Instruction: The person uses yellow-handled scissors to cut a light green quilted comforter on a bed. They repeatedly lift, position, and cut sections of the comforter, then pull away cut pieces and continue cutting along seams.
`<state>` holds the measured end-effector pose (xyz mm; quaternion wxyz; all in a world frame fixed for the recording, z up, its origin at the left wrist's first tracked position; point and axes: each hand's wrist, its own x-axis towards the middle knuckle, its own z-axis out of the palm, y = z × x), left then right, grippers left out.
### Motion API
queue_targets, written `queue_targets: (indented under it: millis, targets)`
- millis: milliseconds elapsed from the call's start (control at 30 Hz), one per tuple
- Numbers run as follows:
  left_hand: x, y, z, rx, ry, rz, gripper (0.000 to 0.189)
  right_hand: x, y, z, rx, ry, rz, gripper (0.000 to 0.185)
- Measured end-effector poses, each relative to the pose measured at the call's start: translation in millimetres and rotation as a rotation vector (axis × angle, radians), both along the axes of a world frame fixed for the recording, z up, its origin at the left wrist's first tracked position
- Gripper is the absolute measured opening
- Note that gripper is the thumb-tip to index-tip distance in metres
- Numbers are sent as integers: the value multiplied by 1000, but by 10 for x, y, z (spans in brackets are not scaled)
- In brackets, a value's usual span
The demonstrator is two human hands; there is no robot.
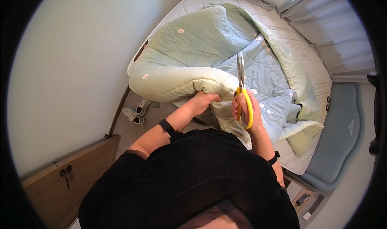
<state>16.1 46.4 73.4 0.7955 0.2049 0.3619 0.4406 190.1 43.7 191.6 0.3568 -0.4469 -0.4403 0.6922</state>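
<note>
A pale green and blue quilt point(187, 47) with small flower prints lies bunched on the bed before me. My left hand point(203, 103) grips a fold at its near edge, the fingertips hidden in the fabric. In my right hand point(254, 108) is a pair of scissors point(248, 108) with yellow handles. Their metal blades point away from me over the quilt, nearly together with a narrow gap at the tips. The blades appear to be above the fabric; whether they touch it I cannot tell.
A mattress point(314, 68) lies under the quilt, against a blue-grey padded headboard point(341, 132). Grey curtains point(329, 32) hang at the far right. Shoes point(134, 114) stand on the floor at left, near a wooden door point(81, 165). A nightstand point(294, 186) at lower right holds small items.
</note>
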Motion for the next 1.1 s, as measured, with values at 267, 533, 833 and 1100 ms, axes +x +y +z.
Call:
queue_targets:
  millis: [267, 533, 833, 1100]
  targets:
    - [21, 36, -13, 60, 42, -71, 40, 82, 181, 376, 42, 134, -58, 33]
    - [-72, -31, 58, 22, -308, -71, 55, 142, 403, 309, -55, 296, -98, 36]
    - [-699, -88, -1022, -554, -441, 715, 125, 101, 314, 167, -161, 331, -59, 39]
    - [-1151, -81, -1129, -255, -327, 892, 27, 605, 522, -31, -133, -4, -63, 33]
